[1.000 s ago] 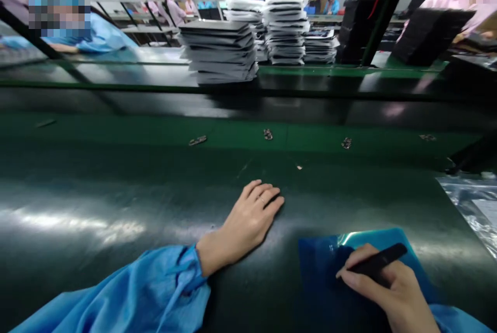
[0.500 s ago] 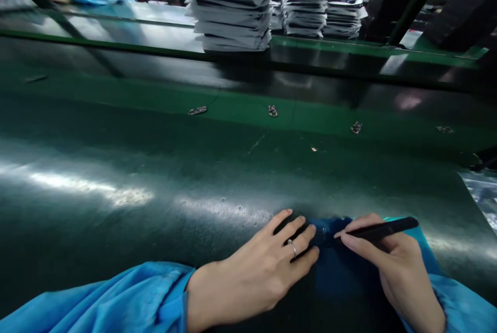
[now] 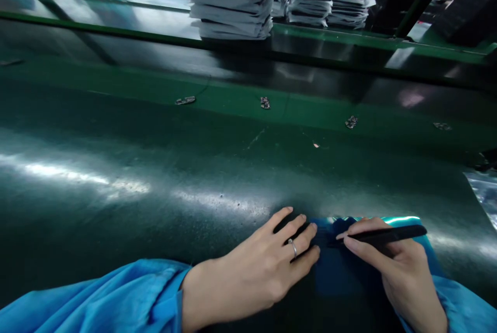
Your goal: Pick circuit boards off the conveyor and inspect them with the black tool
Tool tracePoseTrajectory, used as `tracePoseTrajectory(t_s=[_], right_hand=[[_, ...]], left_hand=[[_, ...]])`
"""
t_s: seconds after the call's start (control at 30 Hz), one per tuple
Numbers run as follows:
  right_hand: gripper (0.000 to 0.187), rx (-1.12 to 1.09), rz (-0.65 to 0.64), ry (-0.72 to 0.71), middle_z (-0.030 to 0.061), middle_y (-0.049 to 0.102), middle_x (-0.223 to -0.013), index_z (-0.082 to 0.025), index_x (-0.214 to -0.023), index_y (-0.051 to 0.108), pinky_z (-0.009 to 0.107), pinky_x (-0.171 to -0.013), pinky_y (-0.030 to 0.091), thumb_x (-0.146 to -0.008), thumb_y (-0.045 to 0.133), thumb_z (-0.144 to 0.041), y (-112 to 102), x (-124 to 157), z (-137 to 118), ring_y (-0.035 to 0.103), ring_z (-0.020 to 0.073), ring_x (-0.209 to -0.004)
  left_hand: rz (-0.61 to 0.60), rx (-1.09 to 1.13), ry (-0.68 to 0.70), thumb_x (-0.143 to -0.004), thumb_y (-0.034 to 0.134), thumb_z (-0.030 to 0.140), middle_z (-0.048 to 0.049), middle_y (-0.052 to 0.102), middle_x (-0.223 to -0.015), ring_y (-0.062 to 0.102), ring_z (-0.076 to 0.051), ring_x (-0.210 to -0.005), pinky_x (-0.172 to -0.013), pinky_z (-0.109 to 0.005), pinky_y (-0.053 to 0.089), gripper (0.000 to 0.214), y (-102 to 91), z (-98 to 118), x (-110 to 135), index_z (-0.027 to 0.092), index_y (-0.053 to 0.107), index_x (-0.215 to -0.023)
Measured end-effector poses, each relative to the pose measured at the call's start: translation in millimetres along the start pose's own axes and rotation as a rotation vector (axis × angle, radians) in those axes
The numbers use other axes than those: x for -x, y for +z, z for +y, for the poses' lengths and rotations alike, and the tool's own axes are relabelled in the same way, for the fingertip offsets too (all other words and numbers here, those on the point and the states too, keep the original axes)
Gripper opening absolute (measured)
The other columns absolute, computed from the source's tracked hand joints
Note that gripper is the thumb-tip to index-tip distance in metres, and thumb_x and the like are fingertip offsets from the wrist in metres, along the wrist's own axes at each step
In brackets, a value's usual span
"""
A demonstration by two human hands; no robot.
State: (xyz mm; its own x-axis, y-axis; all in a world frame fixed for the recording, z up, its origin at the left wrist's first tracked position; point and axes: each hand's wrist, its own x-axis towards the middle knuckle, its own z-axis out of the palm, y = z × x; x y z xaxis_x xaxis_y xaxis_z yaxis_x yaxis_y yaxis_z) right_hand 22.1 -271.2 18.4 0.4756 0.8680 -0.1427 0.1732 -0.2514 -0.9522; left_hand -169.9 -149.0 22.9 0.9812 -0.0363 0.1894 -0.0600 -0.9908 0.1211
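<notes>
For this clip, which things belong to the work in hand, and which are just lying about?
In use:
black tool, in the right hand
blue sheet, left hand at its edge

Lying about, it seems:
small parts, in a row
layered stacks, behind
clear plastic, far right

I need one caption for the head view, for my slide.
Left hand at the edge of a blue sheet, right hand holding a slim black tool over it.
</notes>
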Motion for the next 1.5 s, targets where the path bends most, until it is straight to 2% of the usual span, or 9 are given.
tracePoseTrajectory(t_s=[0.57,0.7,0.93,1.27,1.5], right_hand=[[0.014,-0.009,-0.006,0.031,0.002,0.068,-0.078,-0.023,-0.075,0.07,0.03,-0.068,0.044,-0.075,0.071,-0.037,2.5,0.5,-2.8,0.06,0.0231,-0.081],[0.016,-0.052,-0.058,0.063,0.0025,0.067,-0.078,-0.022,-0.074,0.071,0.031,-0.071,0.044,-0.076,0.071,-0.038,2.1,-1.9,-2.8,0.06,0.0226,-0.079],[0.023,-0.136,-0.023,0.145,0.0022,0.062,-0.072,-0.02,-0.066,0.07,0.026,-0.06,0.041,-0.069,0.074,-0.042,0.4,-5.0,-3.4,0.056,0.0191,-0.073],[0.025,-0.173,0.005,0.169,0.003,0.062,-0.07,-0.02,-0.066,0.069,0.027,-0.057,0.04,-0.067,0.075,-0.044,0.7,-5.8,-0.6,0.055,0.0201,-0.072],[0.019,-0.239,-0.022,0.162,0.0017,0.062,-0.065,-0.019,-0.064,0.069,0.027,-0.059,0.04,-0.069,0.073,-0.037,3.5,-5.4,-4.0,0.054,0.0166,-0.064]], left_hand=[[0.029,0.001,0.004,-0.091,0.038,0.014,-0.0128,0.051,-0.127,0.046,-0.029,-0.117,-0.1,-0.049,0.037,0.034,6.7,0.1,2.2,0.013,0.051,-0.123],[0.051,0.013,-0.005,-0.092,0.036,0.013,-0.0126,0.052,-0.125,0.047,-0.029,-0.116,-0.099,-0.049,0.037,0.033,6.4,-0.1,2.0,0.013,0.053,-0.12],[0.023,0.006,0.003,-0.092,0.039,0.016,-0.0125,0.053,-0.125,0.048,-0.029,-0.115,-0.098,-0.049,0.038,0.033,5.0,-1.6,0.4,0.014,0.053,-0.121],[-0.004,0.008,-0.005,-0.093,0.036,0.017,-0.0111,0.051,-0.128,0.047,-0.029,-0.118,-0.1,-0.048,0.037,0.034,4.0,-0.5,2.8,0.015,0.051,-0.124],[0.042,-0.051,0.01,-0.093,0.033,0.017,-0.0102,0.052,-0.128,0.049,-0.029,-0.116,-0.098,-0.048,0.04,0.035,7.8,-1.7,3.4,0.016,0.051,-0.124]])
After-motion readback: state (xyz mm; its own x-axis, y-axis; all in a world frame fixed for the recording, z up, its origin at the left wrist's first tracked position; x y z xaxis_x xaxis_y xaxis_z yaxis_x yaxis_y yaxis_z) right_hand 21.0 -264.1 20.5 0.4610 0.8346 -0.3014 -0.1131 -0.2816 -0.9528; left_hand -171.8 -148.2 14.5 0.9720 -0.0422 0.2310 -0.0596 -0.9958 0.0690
